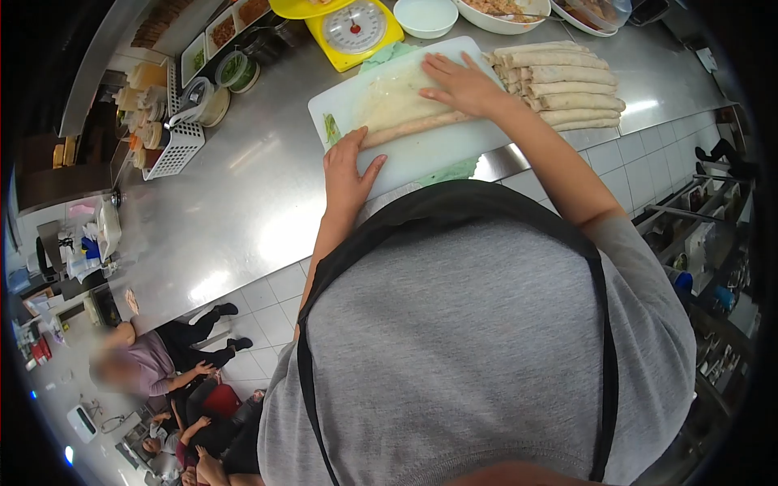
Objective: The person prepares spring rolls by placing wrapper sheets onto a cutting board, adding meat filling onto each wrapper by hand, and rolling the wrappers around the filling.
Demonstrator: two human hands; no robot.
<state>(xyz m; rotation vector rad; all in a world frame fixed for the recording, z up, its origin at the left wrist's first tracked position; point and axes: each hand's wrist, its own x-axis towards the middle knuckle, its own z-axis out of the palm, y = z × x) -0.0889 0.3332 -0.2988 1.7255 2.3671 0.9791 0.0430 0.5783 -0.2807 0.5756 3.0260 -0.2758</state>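
Observation:
A thin pale wrapper sheet (397, 95) lies on a white cutting board (405, 166), with a long pinkish roll of filling (417, 125) along its near edge. My left hand (347, 174) rests at the roll's left end, fingertips touching it and thumb held apart. Spread flat over the right part of the sheet is my right hand (463, 85), its fingers apart and its wrist near the roll's right end. A stack of finished pale rolls (567, 81) sits just right of the board. Some green leaves (331, 130) lie at the board's left edge.
A yellow kitchen scale (354, 32), a white bowl (425, 16) and a bowl of filling (504, 12) stand behind the board. A white basket of bottles (174, 146) and a tub of greens (237, 71) are on the left. Other people (154, 360) are at lower left.

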